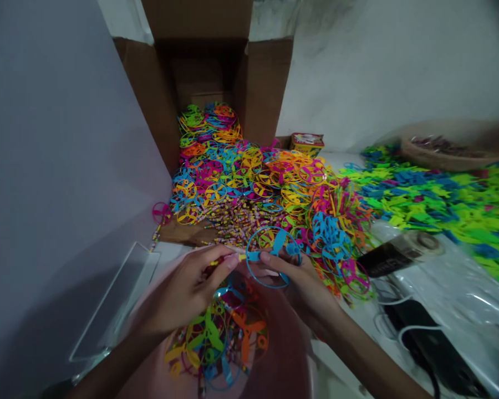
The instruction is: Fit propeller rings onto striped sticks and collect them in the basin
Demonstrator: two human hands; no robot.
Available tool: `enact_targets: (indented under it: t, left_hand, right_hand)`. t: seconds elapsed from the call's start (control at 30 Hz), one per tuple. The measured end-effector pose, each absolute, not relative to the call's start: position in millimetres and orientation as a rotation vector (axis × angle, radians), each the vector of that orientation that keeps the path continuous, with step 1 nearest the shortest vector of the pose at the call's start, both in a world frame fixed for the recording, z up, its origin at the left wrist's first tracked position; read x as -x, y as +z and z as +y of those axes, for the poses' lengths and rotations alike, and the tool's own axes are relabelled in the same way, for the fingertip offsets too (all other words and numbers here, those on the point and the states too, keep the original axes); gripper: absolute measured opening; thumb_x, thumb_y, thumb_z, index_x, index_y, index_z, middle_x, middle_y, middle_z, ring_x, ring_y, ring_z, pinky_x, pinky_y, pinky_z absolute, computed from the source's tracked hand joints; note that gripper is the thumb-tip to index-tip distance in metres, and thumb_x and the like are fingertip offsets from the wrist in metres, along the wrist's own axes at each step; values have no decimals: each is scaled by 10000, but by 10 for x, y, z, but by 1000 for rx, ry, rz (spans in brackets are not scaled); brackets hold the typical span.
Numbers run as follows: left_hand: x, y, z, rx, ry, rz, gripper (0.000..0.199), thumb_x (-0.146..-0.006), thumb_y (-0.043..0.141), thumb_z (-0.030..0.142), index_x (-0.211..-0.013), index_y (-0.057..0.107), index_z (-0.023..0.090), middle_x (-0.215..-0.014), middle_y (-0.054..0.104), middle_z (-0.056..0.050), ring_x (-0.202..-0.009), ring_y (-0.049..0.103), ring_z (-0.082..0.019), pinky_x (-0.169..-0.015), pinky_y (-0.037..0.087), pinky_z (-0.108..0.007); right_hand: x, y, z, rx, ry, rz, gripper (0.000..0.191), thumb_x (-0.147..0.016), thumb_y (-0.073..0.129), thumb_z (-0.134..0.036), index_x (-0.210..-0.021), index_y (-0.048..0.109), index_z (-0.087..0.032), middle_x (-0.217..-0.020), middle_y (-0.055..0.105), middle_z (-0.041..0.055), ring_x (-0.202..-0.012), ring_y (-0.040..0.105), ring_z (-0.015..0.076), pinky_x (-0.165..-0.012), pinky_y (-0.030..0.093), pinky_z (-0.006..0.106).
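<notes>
My left hand [187, 291] pinches a thin striped stick [242, 257] with a yellow tip. In my right hand [310, 285] is a blue ringed propeller [280, 242], gripped between thumb and fingers. The stick's tip meets the propeller's left edge; whether they are joined I cannot tell. Below both hands stands a pink tub [289, 354]. Inside it lie several propellers, among them a green propeller [210, 330] and an orange propeller [246, 331], with striped sticks partly hidden under them. Beyond my fingers is a pile of striped sticks [245, 219].
Colourful ringed propellers [249, 160] spill from an open cardboard box [268, 83]. Green and blue plastic pieces [432, 194] cover the right side, near a shallow basket [441, 158]. A dark roll [393, 255], a black power strip [432, 338] and clear plastic lie at right.
</notes>
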State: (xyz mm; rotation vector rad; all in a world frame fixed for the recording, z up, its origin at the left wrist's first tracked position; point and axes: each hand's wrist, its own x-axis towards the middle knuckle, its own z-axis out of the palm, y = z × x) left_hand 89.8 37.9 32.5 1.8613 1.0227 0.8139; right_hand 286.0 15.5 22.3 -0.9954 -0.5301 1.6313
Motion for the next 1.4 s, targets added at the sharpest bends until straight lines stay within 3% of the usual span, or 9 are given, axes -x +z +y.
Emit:
enact_targets:
  t: [0.2,0.4,0.57,0.87,1.07,1.2,1.4]
  left_hand:
    - [-855,353,390,-1936,778,1030,305,-1017,529,399,-1227,722,289,-768,712,-5,-922,696,-201,-874,532,-300]
    - [-830,378,413,-2111,704,916,292,-1030,492,351,-1230,697,291,-1178,731,-58,-1120,670,-222,-996,513,-334]
    - [-797,363,425,-2286,643,836,267,-1032,466,287,-1223,652,279,-1251,702,-61,-1184,639,-224,-1070,468,-351]
    - [-823,362,480,-2284,633,830,255,-1025,475,295,-1181,674,259,-1133,724,-62,-1077,671,-223,-1009,488,-335]
    - [-676,369,503,-2238,745,996,203,-1029,501,328,-1047,688,250,-898,700,-4,-836,658,-163,-774,491,-248]
    - [-697,416,458,-2156,682,944,241,-1036,493,338,-1034,721,261,-813,686,7,-801,660,-158,-842,505,-266]
    - [-788,503,418,-2055,620,824,287,-1038,475,337,-1165,730,309,-1241,714,-43,-1198,643,-217,-1061,484,-347]
  right_hand:
    - [-2874,206,137,1005,1638,-574,256,-608,957,-350,-721,786,-196,-737,788,64,-631,738,192,-656,615,302]
    - [-2886,166,100,1043,1643,-687,275,-643,937,-385,-783,807,-188,-730,786,79,-631,753,215,-639,627,320]
    - [-2860,141,64,1033,1689,-701,271,-654,930,-375,-805,814,-181,-714,783,87,-594,752,225,-654,648,357]
    - [-2847,126,86,1034,1687,-660,287,-627,945,-366,-796,811,-176,-743,794,87,-622,762,234,-645,643,337]
    - [-2897,145,119,1076,1620,-522,273,-560,976,-356,-667,784,-194,-716,791,73,-619,758,226,-632,641,318]
    - [-2878,109,74,1046,1639,-565,273,-580,971,-348,-725,797,-197,-761,798,67,-626,749,197,-615,631,290]
    - [-2841,127,45,1075,1631,-630,280,-559,974,-360,-708,789,-210,-702,778,38,-608,733,185,-610,626,299]
